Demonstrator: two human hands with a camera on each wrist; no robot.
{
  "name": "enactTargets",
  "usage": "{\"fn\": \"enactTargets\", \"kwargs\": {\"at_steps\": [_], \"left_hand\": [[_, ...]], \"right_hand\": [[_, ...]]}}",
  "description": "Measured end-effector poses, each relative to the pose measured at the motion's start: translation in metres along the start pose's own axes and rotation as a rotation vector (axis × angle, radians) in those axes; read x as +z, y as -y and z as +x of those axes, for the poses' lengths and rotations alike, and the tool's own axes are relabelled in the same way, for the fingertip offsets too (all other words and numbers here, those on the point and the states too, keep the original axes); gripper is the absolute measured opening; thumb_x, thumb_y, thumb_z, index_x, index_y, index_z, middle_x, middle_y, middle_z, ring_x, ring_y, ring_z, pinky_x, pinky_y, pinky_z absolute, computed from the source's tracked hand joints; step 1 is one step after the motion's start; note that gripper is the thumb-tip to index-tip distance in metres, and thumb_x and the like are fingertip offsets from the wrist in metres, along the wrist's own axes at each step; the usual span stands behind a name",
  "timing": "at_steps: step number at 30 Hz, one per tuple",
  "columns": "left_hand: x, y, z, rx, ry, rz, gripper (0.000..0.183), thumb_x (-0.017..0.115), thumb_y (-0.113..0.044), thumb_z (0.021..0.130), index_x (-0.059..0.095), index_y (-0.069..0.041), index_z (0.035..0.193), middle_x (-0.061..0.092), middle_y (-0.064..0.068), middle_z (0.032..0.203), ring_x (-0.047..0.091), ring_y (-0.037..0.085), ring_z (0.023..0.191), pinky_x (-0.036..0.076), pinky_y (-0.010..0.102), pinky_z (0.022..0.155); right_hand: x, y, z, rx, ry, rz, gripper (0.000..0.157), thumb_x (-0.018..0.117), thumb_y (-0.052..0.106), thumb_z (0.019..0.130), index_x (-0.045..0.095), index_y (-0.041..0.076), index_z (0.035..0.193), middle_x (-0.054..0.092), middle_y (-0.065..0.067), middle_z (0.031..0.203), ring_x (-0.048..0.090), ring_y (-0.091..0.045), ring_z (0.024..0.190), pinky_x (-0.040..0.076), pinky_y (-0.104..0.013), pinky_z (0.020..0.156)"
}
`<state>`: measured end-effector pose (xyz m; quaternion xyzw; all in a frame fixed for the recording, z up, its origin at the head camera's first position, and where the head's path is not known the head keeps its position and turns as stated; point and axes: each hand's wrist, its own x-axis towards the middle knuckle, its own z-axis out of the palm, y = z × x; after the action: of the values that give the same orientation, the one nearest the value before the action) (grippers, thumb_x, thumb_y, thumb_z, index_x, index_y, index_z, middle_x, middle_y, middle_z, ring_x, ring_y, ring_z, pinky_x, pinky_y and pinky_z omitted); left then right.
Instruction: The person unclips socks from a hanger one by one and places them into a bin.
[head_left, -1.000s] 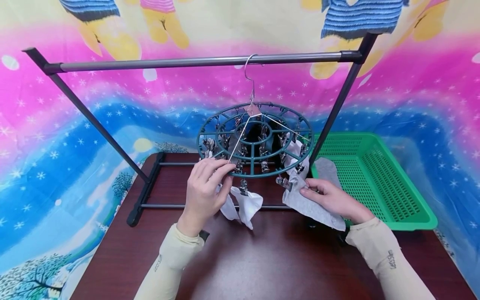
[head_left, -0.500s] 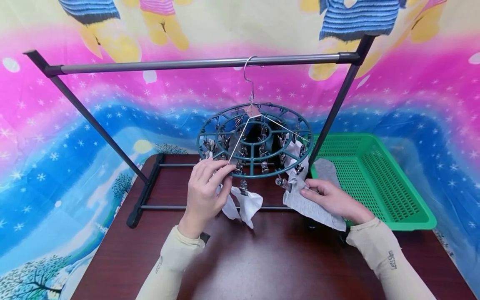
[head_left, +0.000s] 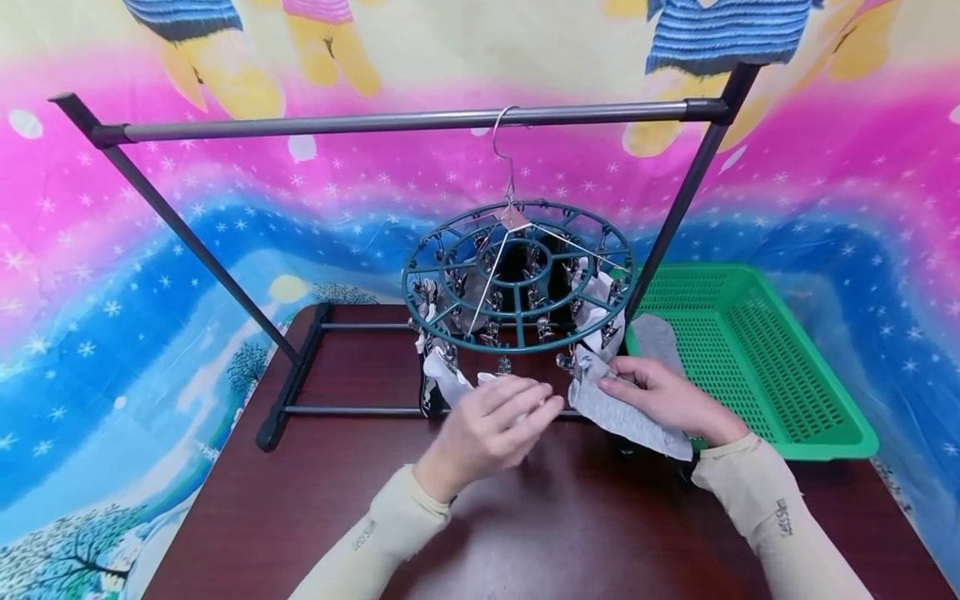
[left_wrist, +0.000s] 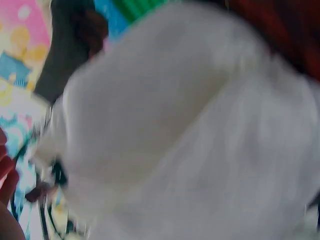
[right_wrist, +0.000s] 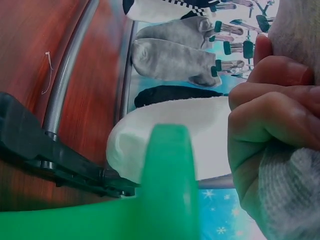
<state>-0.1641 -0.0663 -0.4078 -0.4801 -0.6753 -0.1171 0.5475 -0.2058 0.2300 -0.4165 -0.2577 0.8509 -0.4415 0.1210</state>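
My right hand [head_left: 667, 402] pinches a light grey sock [head_left: 630, 421] below the right front rim of a round dark-green clip hanger [head_left: 522, 345]. A metal clip [head_left: 564, 362] is right beside the sock's upper end. In the right wrist view, the fingers [right_wrist: 280, 95] are curled over the ribbed grey cloth. My left hand [head_left: 495, 427] is in front of the hanger, its fingers loosely bent and nothing seen in them. Behind it hangs a white sock [head_left: 447, 377], partly hidden. White cloth [left_wrist: 165, 125] fills most of the blurred left wrist view.
The hanger hooks over the bar [head_left: 360, 125] of a dark metal rack on a reddish-brown table [head_left: 247, 508]. Grey socks [right_wrist: 175, 59] and a white sock [right_wrist: 135, 135] hang from clips. At right stands a green basket [head_left: 806, 452], with a grey sock [head_left: 654, 335] over its near-left side.
My left hand has left the hanger's rim and moved right and down, towards the right hand. The hanger has swung slightly right. My right hand keeps its hold on the grey sock.
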Motion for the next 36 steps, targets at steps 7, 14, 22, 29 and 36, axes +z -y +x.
{"fn": "enactTargets", "kwargs": {"at_steps": [7, 14, 22, 29, 36], "left_hand": [[0.027, -0.034, 0.005, -0.515, 0.260, -0.246, 0.040, 0.068, -0.023, 0.099, 0.061, -0.004, 0.133, 0.070, 0.008, 0.125, 0.069, 0.019, 0.109, 0.057, 0.028, 0.096], [0.033, -0.033, 0.023, -0.895, 0.332, -0.468, 0.048, 0.066, -0.037, 0.101, 0.057, -0.004, 0.136, 0.073, 0.005, 0.106, 0.073, 0.010, 0.087, 0.059, 0.023, 0.079], [0.037, -0.026, 0.038, -1.034, 0.279, -0.550, 0.036, 0.071, -0.036, 0.099, 0.069, -0.004, 0.116, 0.076, 0.002, 0.087, 0.069, 0.002, 0.069, 0.053, 0.009, 0.066], [0.043, -0.024, 0.041, -1.021, 0.246, -0.485, 0.019, 0.066, -0.028, 0.102, 0.067, -0.009, 0.103, 0.076, 0.000, 0.084, 0.070, 0.004, 0.069, 0.054, 0.011, 0.068], [0.048, -0.024, 0.038, -1.044, 0.215, -0.452, 0.011, 0.062, -0.023, 0.100, 0.064, -0.012, 0.099, 0.073, -0.002, 0.080, 0.067, 0.004, 0.068, 0.054, 0.018, 0.067]], "right_hand": [[-0.001, 0.000, -0.002, 0.018, 0.010, 0.015, 0.017, 0.060, 0.022, 0.106, 0.063, 0.011, 0.093, 0.047, 0.001, 0.069, 0.046, -0.010, 0.058, 0.040, -0.027, 0.055], [0.001, -0.002, -0.004, 0.025, 0.010, 0.027, 0.013, 0.060, 0.020, 0.106, 0.066, 0.011, 0.099, 0.057, -0.001, 0.074, 0.055, -0.014, 0.062, 0.045, -0.027, 0.057], [0.005, -0.002, 0.000, 0.036, 0.025, 0.012, 0.014, 0.060, 0.025, 0.106, 0.065, 0.014, 0.099, 0.051, 0.001, 0.070, 0.047, -0.011, 0.060, 0.041, -0.027, 0.056], [0.005, -0.003, -0.001, 0.057, 0.035, 0.016, 0.013, 0.060, 0.025, 0.106, 0.066, 0.012, 0.105, 0.059, -0.001, 0.078, 0.056, -0.012, 0.064, 0.046, -0.026, 0.059], [0.006, -0.004, -0.003, 0.044, 0.037, 0.014, 0.015, 0.061, 0.024, 0.105, 0.063, 0.014, 0.094, 0.054, 0.002, 0.074, 0.052, -0.011, 0.065, 0.044, -0.026, 0.059]]}}
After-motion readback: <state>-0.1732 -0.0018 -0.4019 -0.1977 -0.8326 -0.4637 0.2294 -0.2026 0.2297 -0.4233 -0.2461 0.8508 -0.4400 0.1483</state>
